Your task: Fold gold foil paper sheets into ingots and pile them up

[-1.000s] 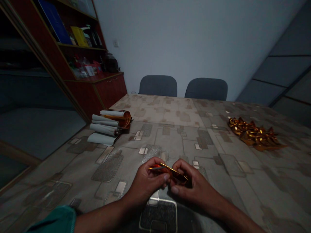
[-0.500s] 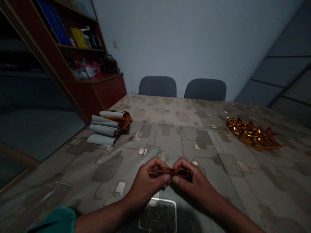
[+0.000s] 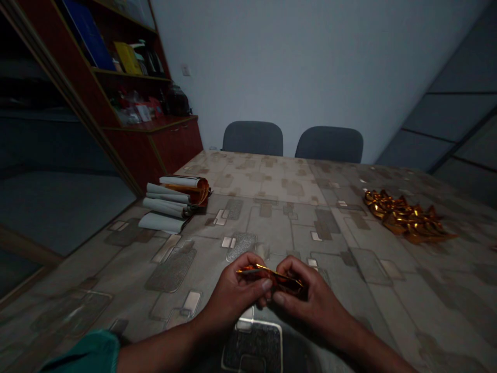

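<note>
Between my hands, just above the near part of the table, is a small folded piece of gold foil paper (image 3: 285, 280). My left hand (image 3: 244, 285) pinches its left end, thumb in front and fingers behind. Closed on the right end is my right hand (image 3: 306, 292), its thumb low on the near side. The fingers partly cover the paper, so its full shape is hidden. To the right lies a cluster of shiny folded gold foil pieces (image 3: 407, 215). On the left rests a stack of curled foil sheets (image 3: 166, 204) with pale backs.
A patterned cloth covers the table (image 3: 272, 217). Two grey chairs (image 3: 252, 139) stand at its far edge, against the wall. A red-brown cabinet (image 3: 174, 140) with loaded shelves is at the back left.
The gold foil paper has tilted in my hands, its right end now lower and more of its shiny face showing. My fingers have shifted slightly; the cluster and the stack stay put.
</note>
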A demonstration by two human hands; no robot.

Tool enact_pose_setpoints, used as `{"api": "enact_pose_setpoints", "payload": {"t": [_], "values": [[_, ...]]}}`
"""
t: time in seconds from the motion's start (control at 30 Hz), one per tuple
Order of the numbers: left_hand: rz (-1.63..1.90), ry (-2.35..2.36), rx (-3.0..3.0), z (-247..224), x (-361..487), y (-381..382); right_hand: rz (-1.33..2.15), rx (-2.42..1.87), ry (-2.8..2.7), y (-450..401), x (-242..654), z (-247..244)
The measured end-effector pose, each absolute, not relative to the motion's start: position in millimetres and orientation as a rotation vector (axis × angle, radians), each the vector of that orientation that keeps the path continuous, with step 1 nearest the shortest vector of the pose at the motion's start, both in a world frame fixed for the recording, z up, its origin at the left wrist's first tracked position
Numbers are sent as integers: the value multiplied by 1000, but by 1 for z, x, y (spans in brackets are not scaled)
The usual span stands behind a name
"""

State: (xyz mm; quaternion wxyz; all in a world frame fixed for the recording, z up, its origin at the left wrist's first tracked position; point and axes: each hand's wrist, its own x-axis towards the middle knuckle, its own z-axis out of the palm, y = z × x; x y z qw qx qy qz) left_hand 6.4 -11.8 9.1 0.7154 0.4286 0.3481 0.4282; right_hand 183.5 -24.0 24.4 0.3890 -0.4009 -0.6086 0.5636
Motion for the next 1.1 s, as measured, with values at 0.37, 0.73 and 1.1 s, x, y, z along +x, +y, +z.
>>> {"api": "enact_pose_setpoints", "payload": {"t": [0.37,0.73,1.1], "values": [[956,714,904,10,3,-9,1544,-837,-1591,-25,195,34],[729,462,700,9,-2,-7,1418,-988,-1468,-19,202,18],[522,400,579,6,-2,-6,1263,-851,-1873,-15,205,35]]}}
